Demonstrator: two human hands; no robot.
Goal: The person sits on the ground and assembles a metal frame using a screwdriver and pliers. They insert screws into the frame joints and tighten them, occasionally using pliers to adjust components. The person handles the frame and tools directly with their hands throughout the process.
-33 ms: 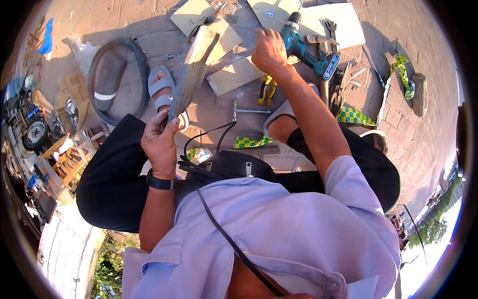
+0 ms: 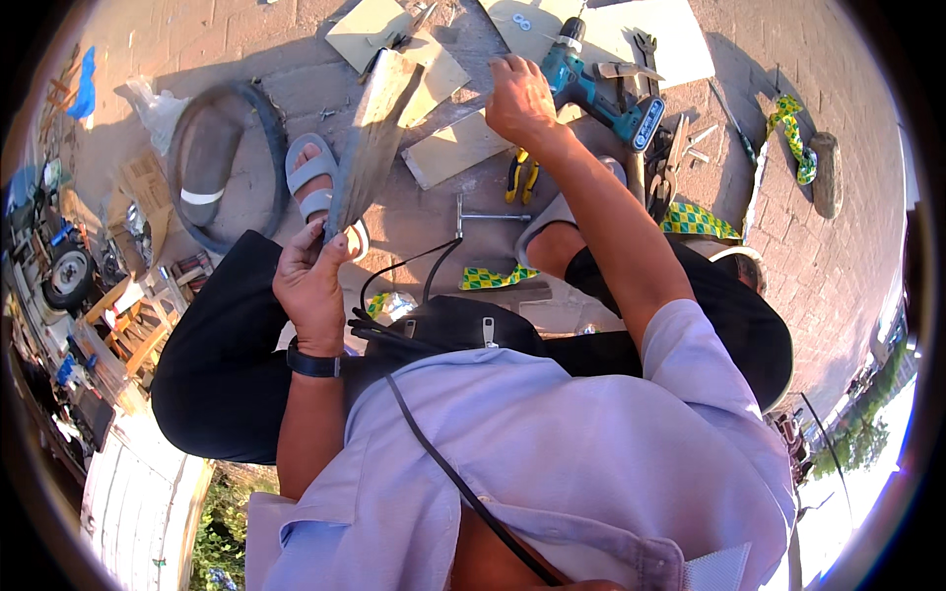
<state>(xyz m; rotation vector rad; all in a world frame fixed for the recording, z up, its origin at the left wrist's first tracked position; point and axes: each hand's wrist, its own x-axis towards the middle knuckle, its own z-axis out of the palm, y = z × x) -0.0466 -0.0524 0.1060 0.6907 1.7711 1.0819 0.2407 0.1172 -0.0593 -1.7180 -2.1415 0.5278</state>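
Observation:
My left hand (image 2: 313, 291) grips the near end of a worn wooden plank (image 2: 374, 138), thumb on one side and fingers on the other. The plank rises away from me, tilted, beside my sandalled left foot. Farther out, my right hand (image 2: 520, 100) is closed with its back toward me. Its curled fingers hide whatever is in them. Just right of that hand lies a teal cordless drill (image 2: 591, 94). Below it are yellow-and-black pliers (image 2: 522, 177) and a flat pale board (image 2: 453, 150). A metal T-handle wrench (image 2: 461, 215) rests between my feet.
A dark rubber ring (image 2: 280, 163) lies at left. Thin boards (image 2: 680, 49) are spread at the far side, with a hammer (image 2: 627, 71) and metal shears (image 2: 670, 167) at right. Beyond them are a stone (image 2: 828, 177) and yellow-green patterned strips (image 2: 702, 222).

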